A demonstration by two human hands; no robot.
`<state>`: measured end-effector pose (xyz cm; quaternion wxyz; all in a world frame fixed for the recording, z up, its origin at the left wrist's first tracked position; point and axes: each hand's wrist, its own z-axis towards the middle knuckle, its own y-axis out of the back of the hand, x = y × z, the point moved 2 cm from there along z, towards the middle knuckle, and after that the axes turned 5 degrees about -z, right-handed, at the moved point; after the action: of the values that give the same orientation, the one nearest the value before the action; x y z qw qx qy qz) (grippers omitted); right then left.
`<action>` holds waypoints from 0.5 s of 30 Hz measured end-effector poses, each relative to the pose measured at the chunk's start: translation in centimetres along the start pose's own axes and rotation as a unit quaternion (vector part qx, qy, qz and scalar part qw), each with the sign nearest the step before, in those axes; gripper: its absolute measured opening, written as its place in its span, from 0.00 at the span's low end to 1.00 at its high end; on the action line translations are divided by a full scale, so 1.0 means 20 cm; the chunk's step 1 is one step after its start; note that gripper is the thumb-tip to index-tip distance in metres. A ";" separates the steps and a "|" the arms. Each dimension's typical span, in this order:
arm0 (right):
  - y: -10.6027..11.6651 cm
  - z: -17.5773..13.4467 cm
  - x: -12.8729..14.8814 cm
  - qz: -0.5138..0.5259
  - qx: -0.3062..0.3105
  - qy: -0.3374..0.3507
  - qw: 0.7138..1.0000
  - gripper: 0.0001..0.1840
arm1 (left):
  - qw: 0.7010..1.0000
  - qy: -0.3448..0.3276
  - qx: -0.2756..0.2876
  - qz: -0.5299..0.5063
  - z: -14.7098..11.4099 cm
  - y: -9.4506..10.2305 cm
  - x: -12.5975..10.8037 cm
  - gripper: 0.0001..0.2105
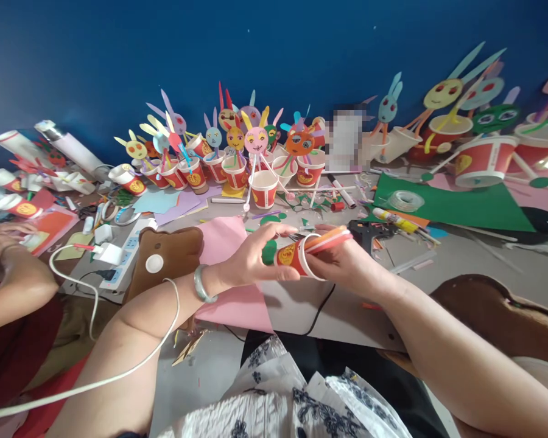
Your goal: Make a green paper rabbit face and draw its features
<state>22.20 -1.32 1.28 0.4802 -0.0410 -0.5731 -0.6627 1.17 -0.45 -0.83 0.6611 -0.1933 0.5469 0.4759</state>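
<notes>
Red paper cup [287, 256] clasped near its base, my left hand [251, 254] faced my right hand [347, 263], which held orange strips [327, 239] at the mouth. The cup's axis ran sideways between them, mouth rightward; beyond stood a pink rabbit-faced figure [257, 140].

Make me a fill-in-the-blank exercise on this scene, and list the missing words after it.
1. The left hand holds a paper cup whose outside is mainly ____.
2. The pale bracelet sits on the camera wearer's ____ wrist.
3. The large paper sheet beneath that wrist is ____.
4. Behind the paper figures, the wall is ____.

Missing words: red; left; pink; blue.
</notes>
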 end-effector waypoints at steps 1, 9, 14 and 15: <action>0.00 0.00 0.01 -0.014 0.019 0.019 1.000 0.15 | 0.999 -0.021 0.028 0.020 -0.01 -0.01 0.00 0.38; 0.03 -0.01 0.05 0.019 0.085 0.028 0.996 0.13 | 0.995 -0.045 0.073 0.046 -0.04 -0.07 0.00 0.35; 0.05 -0.02 0.03 0.005 -0.037 0.012 0.999 0.10 | 0.997 -0.034 0.065 0.030 -0.04 -0.07 0.01 0.35; 0.05 -0.02 0.02 0.001 -0.051 0.011 0.999 0.11 | 0.997 -0.030 0.067 0.026 -0.05 -0.08 0.01 0.36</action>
<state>22.80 -1.78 2.15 0.4846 -0.0587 -0.5328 -0.6912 1.99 -1.80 -1.75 0.6758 -0.1198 0.5626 0.4609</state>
